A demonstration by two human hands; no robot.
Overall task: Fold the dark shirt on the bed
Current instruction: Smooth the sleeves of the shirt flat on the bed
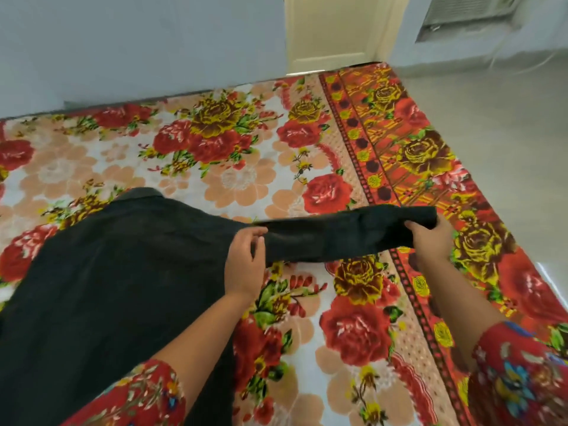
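Note:
The dark shirt (116, 272) lies spread flat on the bed's floral cover (215, 167), filling the lower left, its collar toward the far side. One sleeve (347, 235) stretches out to the right, lifted a little off the cover. My left hand (244, 262) rests at the shoulder end of that sleeve, fingers curled on the fabric. My right hand (430, 241) grips the cuff end of the sleeve and holds it taut.
The bed's right edge (491, 192) borders a grey floor (507, 112). A pale wall (138, 41) runs along the far side, with a cream door (332, 29) and a vent unit (467, 13) at the back right.

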